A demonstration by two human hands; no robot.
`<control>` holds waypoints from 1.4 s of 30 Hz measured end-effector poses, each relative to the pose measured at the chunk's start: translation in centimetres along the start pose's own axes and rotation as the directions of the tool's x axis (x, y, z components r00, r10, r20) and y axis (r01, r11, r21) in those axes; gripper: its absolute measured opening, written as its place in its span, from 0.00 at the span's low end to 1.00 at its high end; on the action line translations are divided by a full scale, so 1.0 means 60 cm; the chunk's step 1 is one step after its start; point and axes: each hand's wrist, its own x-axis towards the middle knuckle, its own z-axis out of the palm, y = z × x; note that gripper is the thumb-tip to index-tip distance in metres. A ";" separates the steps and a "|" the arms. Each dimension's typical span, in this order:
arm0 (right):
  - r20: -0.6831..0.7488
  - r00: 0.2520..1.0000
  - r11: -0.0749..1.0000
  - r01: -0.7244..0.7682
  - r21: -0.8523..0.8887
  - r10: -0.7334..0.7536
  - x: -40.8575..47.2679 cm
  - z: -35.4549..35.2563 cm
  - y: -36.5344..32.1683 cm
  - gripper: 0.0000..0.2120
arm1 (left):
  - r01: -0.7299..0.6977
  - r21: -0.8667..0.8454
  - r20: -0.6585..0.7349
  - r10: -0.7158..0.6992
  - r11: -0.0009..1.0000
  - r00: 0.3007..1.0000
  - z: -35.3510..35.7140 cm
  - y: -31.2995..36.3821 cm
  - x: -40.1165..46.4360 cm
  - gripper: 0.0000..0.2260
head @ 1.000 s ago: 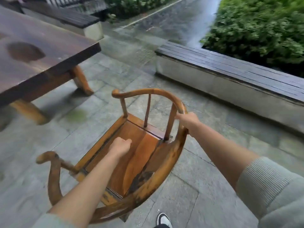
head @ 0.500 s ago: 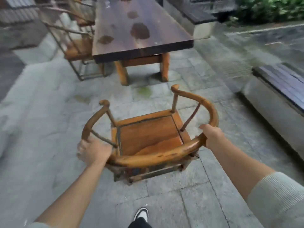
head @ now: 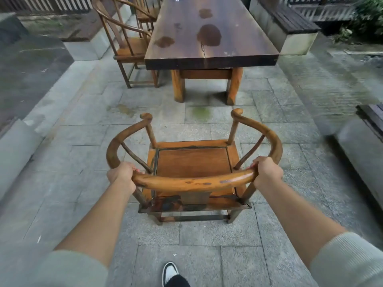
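Observation:
A wooden armchair (head: 192, 162) with a curved horseshoe back rail stands upright on the stone paving in front of me, its open side toward the table. My left hand (head: 122, 175) grips the rail at its left bend. My right hand (head: 267, 171) grips the rail at its right bend. The long dark wooden table (head: 209, 38) stands a short way beyond the chair, with wet patches on its top.
A second armchair (head: 128, 42) stands at the table's left side, another behind it. Stone benches with dark slat tops stand at the right (head: 369, 141) and back right (head: 290, 21). A low stone kerb (head: 18, 146) runs along the left. My shoe (head: 170, 272) shows below.
The chair has swung round from tilted and side-on to upright and square to the table. My left hand moved from the seat area to the back rail. The view turned toward the table.

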 end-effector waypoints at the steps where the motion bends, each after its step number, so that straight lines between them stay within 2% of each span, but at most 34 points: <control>1: -0.012 1.000 1.000 0.016 -0.013 -0.016 0.001 0.010 -0.011 0.10 | -0.003 0.000 -0.001 0.003 1.000 1.000 0.008 0.010 0.001 0.08; 4: -0.015 1.000 0.999 0.027 -0.038 -0.028 0.010 0.034 -0.030 0.11 | -0.020 0.020 -0.008 0.020 1.000 1.000 0.027 0.030 0.012 0.10; 10: -0.015 1.000 0.999 0.008 -0.039 -0.008 0.012 0.039 -0.029 0.06 | -0.003 0.039 -0.031 0.004 0.999 0.999 0.027 0.028 0.017 0.08; 13: 0.025 1.000 0.999 0.001 -0.036 0.000 0.018 0.029 -0.018 0.04 | 0.013 0.013 -0.001 -0.013 1.000 1.000 0.016 0.019 0.018 0.10; 16: -0.004 1.000 0.999 -0.006 -0.048 0.006 0.030 0.018 -0.002 0.02 | 0.012 0.023 0.012 -0.012 1.000 1.000 0.003 0.006 0.021 0.12; 22: -0.018 1.000 0.978 -0.025 -0.206 0.022 0.052 -0.021 0.028 0.20 | 0.044 0.018 0.021 -0.045 0.999 0.999 -0.033 -0.032 0.017 0.16; 28: 0.013 1.000 0.978 -0.009 -0.210 0.012 0.057 -0.037 0.042 0.24 | 0.039 -0.043 0.035 -0.037 0.998 0.999 -0.047 -0.055 0.012 0.30; 32: 0.016 1.000 0.976 0.024 -0.216 -0.021 0.058 -0.029 0.031 0.26 | 0.030 -0.124 0.029 -0.027 0.992 0.999 -0.038 -0.045 0.006 0.22; 34: 0.017 1.000 0.972 0.028 -0.232 -0.025 0.058 -0.028 0.022 0.25 | 0.049 -0.140 0.031 -0.045 0.989 0.999 -0.033 -0.050 0.002 0.20; 38: 0.071 0.997 0.954 0.037 -0.296 -0.017 0.077 -0.038 -0.024 0.16 | 0.056 -0.216 0.034 -0.050 0.975 0.998 -0.008 -0.093 -0.026 0.29; 42: 0.073 0.997 0.928 0.061 -0.368 -0.037 0.117 -0.011 -0.087 0.13 | 0.034 -0.269 -0.030 -0.044 0.963 0.999 0.049 -0.105 -0.042 0.29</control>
